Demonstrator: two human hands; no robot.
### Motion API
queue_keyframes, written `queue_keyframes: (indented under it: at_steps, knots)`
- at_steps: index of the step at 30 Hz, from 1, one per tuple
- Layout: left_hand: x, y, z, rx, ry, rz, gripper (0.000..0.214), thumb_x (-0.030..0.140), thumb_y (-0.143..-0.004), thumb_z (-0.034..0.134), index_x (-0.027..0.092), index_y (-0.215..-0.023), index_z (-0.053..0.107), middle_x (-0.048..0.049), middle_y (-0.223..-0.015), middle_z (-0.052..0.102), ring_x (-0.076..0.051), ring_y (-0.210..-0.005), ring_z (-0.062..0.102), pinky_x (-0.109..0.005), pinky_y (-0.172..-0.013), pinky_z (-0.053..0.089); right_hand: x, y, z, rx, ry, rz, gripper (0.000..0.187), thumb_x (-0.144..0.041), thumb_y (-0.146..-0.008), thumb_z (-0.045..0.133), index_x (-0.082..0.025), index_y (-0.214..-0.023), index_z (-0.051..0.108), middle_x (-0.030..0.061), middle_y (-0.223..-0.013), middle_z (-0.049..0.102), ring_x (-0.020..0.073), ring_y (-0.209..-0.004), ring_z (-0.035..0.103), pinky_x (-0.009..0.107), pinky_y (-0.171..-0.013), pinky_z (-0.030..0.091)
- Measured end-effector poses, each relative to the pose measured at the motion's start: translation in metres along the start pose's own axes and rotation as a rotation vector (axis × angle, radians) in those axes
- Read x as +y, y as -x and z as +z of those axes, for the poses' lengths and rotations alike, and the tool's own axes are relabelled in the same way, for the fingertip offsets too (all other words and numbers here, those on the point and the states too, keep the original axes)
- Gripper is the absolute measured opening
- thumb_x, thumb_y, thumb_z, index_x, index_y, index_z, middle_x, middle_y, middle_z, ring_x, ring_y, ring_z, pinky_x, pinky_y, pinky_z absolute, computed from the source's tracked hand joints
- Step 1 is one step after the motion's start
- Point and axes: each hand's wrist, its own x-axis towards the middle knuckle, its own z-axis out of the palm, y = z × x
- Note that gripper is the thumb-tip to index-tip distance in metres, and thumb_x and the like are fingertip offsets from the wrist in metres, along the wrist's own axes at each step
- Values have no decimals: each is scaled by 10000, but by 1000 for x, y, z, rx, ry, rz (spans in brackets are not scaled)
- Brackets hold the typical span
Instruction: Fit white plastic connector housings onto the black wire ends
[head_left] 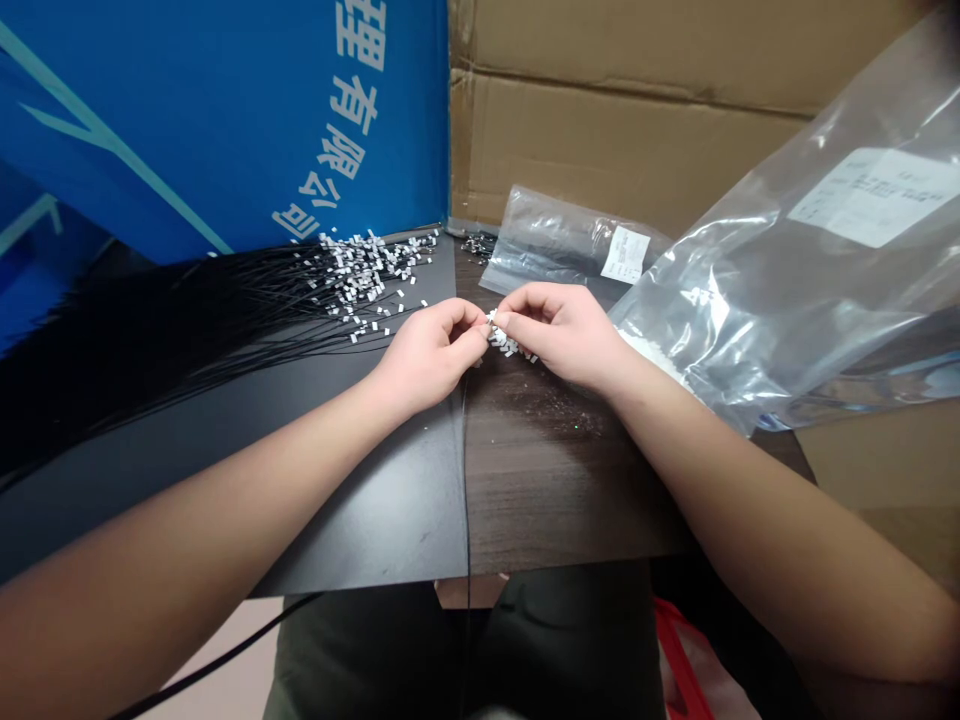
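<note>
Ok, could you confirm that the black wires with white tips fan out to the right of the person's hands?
Not quite: the black wires with white tips fan out to the left of the left hand and right hand, as the head view shows.

1. Left hand [429, 358]: bare; slender fingers, rounded knuckles;
2. Right hand [564, 335]: bare; same slender build;
3. Left forearm [202, 500], behind the left hand: bare, smooth, tapering to the wrist;
4. Right forearm [772, 540], behind the right hand: likewise bare;
5. Trousers [570, 640], below both hands: dark olive, soft fabric, creased at the lap.
</note>
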Motion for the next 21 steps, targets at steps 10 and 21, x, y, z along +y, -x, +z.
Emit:
queue_keyframes:
  at_steps: [10, 21]
  knots:
    - [0, -1, 0, 12, 41, -20, 198, 356, -946, 648, 177, -864, 669, -11, -723, 691, -161, -671, 647, -294, -657, 474, 2, 1, 0, 0, 82, -36, 176, -329, -902, 696, -167, -851, 746, 13, -774, 699, 137, -677, 536, 305, -649, 414]
    - [-3, -1, -2, -7, 52, 8, 231, 389, -935, 690, 168, -889, 741, -16, -755, 708, -160, -696, 624, -305, -689, 481, 1, -2, 2, 40, -23, 13, 151, -313, -851, 710, -173, -812, 750, 9, -742, 681, 130, -658, 529, 302, -649, 430]
